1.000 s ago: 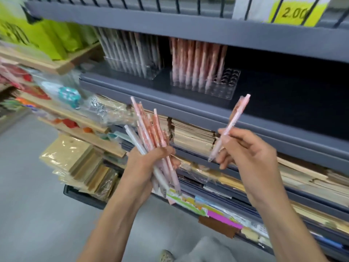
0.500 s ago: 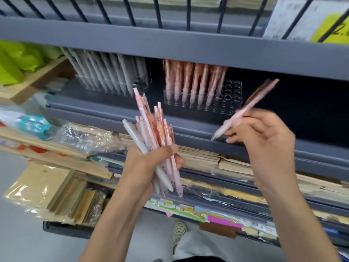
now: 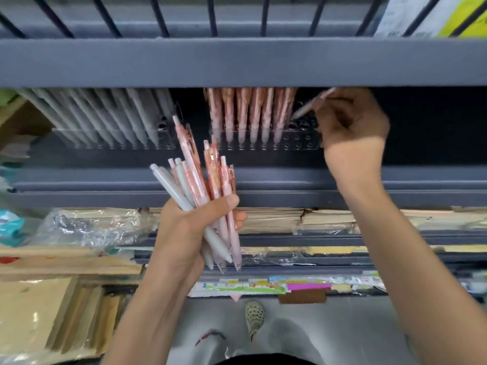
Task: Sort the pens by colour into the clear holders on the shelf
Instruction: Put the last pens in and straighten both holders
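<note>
The grey shelf (image 3: 237, 180) fills far more of my view than it did a second ago, because the person has moved in close to it. Set back on it, just beyond the right hand's fingertips, is the pink holder (image 3: 297, 139), a clear rack with a row of pink pens (image 3: 253, 111) standing in it. Well off to that hand's left, up beyond the left hand, is the grey holder (image 3: 163, 143), packed with grey pens (image 3: 105, 114). The left hand (image 3: 189, 225) has stayed low in front of the shelf's lip. Its fingers and thumb are curled round a bundle of pens (image 3: 205, 180) held tops up, mostly pink, with a couple of grey ones on its left edge. The right hand (image 3: 353, 119) has travelled most. A moment back it held its pen out in the open air before the shelf. Now it reaches in under the upper shelf, pinching the single pink pen (image 3: 311, 106) between thumb and fingers. The tip slants down toward the vacant holes at the end of the pink holder nearest that hand. The tip looks to be at or just over those holes, but it is too blurred to tell whether it has gone in. I'd judge this pen is matched to its colour and about to be seated. The full bundle says most of the sorting remains, and its grey pens belong in the other rack.
</note>
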{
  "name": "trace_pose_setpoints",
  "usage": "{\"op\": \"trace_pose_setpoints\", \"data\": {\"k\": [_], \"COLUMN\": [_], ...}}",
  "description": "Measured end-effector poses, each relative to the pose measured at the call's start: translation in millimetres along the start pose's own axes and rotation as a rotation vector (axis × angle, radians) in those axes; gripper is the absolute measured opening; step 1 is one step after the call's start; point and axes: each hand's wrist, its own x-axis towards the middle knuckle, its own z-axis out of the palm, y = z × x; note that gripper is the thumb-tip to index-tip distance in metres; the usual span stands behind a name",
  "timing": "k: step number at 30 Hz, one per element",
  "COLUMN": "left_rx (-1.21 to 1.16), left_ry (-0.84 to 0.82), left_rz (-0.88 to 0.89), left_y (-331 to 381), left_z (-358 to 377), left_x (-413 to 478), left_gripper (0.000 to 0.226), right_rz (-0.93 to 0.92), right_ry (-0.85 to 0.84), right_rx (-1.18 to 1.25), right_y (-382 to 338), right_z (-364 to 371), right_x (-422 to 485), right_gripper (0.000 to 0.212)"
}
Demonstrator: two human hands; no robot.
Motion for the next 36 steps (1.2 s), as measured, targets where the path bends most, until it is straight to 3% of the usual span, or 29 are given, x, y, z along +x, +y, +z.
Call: {"op": "trace_pose_setpoints", "data": {"k": [2, 5, 10, 18, 22, 25, 27, 29, 32, 36], "left_rx": [0.007, 0.021, 0.009, -0.019, -0.001, 0.009, -0.001, 0.008, -0.004, -0.041], "left_ry": [-0.027, -0.047, -0.06, -0.065, -0.052, -0.055, -0.066, -0.071, -0.091, -0.057], "left_rz": [-0.014, -0.014, -0.024, -0.032, -0.031, -0.025, -0.034, -0.043, -0.048, -0.051], "left_y": [4, 7, 11, 7, 3, -5, -11, -17, -26, -34], "left_z": [-5, -10, -16, -7, 1, 8, 15, 24, 34, 43], "left_x": [1, 1, 0, -4, -6, -7, -8, -10, -14, -15], "left_gripper": [0.017, 0.019, 0.016, 0.022, 0.037, 0.025, 0.02, 0.029, 0.035, 0.024], "right_rz": [-0.03, -0.068, -0.009, 0.099, 0.088, 0.263, 0.327, 0.348, 0.397, 0.433], "right_ry": [-0.026, -0.116, -0.212, -0.269, -0.159, -0.37, -0.606, -0.734, -0.772, -0.726], "right_rx": [-0.205, -0.563, -0.708, -0.625, -0.416, -0.095, 0.002, 0.028, 0.012, 0.017], "right_y": [-1, -6, -19, -23, -27, -38, -44, -46, -42, -34], "right_z": [5, 11, 20, 12, -8, -18, -20, -21, -26, -37], "right_x": [6, 17, 22, 27, 8, -24, -41, -47, -46, -43], "right_gripper": [0.005, 0.015, 0.015, 0.017, 0.011, 0.012, 0.014, 0.015, 0.014, 0.008]}}
